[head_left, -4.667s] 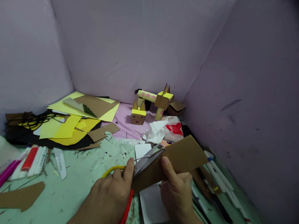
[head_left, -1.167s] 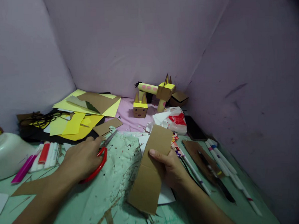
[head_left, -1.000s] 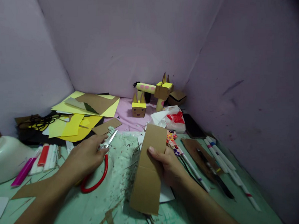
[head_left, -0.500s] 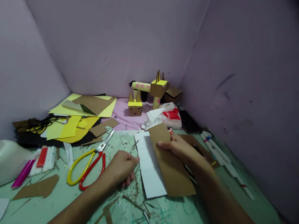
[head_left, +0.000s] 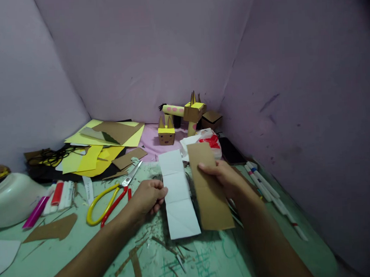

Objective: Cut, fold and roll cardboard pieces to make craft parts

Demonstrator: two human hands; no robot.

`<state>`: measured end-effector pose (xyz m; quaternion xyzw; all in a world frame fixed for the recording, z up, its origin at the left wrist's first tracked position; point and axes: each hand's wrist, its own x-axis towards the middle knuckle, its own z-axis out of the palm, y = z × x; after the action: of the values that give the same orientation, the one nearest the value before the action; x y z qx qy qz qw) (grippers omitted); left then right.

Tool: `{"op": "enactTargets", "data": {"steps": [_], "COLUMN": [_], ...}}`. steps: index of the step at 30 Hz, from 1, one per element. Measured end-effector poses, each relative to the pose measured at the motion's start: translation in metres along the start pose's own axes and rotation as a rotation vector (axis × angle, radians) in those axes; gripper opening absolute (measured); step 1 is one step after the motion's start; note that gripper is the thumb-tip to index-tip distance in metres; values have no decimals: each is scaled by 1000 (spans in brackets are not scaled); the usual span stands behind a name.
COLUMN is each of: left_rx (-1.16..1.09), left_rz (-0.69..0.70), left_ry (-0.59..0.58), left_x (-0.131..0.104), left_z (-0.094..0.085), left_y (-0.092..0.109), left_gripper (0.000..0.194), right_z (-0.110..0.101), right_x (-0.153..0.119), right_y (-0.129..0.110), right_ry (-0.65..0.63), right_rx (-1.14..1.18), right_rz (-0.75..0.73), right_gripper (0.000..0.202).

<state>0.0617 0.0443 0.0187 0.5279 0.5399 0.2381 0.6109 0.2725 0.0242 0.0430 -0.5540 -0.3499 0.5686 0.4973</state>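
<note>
My left hand pinches the left edge of a long white paper strip, which has crosswise creases. A brown cardboard strip is in my right hand, with the thumb on its face and the other fingers behind it. The two strips stand side by side above the green table, a narrow gap between them. Scissors with one yellow and one red handle lie open to the left, partly behind my left forearm.
Yellow paper, markers and a white container are at the left. Cardboard figures, a plastic bag and a dark phone-like slab stand or lie farther back. White sticks are at the right; cardboard scraps lie in front.
The white strip has been lifted by my left hand and shifted slightly left. My right hand has moved the cardboard strip off it, so the two no longer overlap. The view has shifted slightly.
</note>
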Motion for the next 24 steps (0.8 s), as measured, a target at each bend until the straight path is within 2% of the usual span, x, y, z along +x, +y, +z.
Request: {"op": "enactTargets", "data": {"steps": [5, 9, 13, 16, 20, 24], "left_rx": [-34, -38, -47, -52, -36, -8], "left_rz": [99, 136, 160, 167, 152, 120], "left_ry": [52, 56, 48, 42, 52, 66], "left_x": [-9, -12, -14, -17, -19, -19], "left_z": [-15, -22, -22, -19, -14, -9], "left_y": [8, 8, 7, 9, 7, 5], "left_gripper": [30, 30, 29, 29, 29, 27], "right_z": [-27, -26, -11, 9, 38, 52], "right_x": [-1, 2, 7, 10, 6, 1], "right_y": [-13, -10, 3, 18, 34, 45], "right_ry": [88, 87, 48, -1, -81, -135], "right_rx": [77, 78, 70, 80, 113, 155], "right_rz": [-79, -71, -70, -87, -128, -166], "right_gripper": [31, 30, 27, 26, 39, 49]}}
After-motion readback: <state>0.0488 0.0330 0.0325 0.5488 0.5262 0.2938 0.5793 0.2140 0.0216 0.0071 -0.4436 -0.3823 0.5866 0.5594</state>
